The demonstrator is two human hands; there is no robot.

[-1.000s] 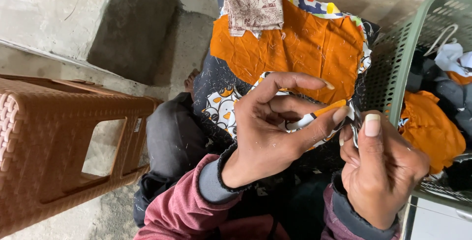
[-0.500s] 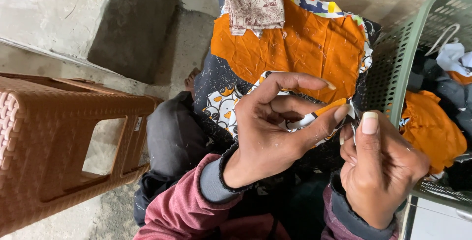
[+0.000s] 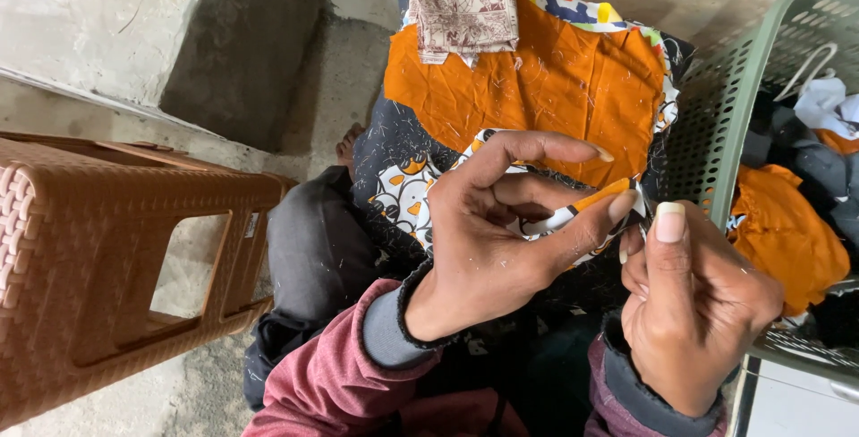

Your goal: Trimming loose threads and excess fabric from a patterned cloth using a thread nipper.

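- Stool point(image 3: 116, 258): brown plastic, woven pattern, standing on the concrete floor point(image 3: 295, 88) at far left, well apart from the work and untouched.
- Knee point(image 3: 318, 249): the person's dark trouser leg sits beside the stool, apparently serving as the rest for the cloth.
- Cloth point(image 3: 537, 97): an orange piece flecked with loose threads, with a dark printed layer under it, is spread over the lap; a brown printed scrap point(image 3: 463, 3) lies on its upper edge.
- Left hand point(image 3: 501, 240): thumb and bent fingers pinch a folded edge of the cloth, white print with an orange strip, while the forefinger is stretched out above it. In my judgement the fold is held taut to present that edge to the other hand.
- Right hand point(image 3: 693, 303): fingers pressed together, thumb upright, touching the same edge just beside the left thumb. Something thin seems gripped there; I cannot tell what.
- Basket point(image 3: 716, 133): green and perforated, at far right close by the right hand, holding more orange and dark cloth pieces point(image 3: 787, 240).
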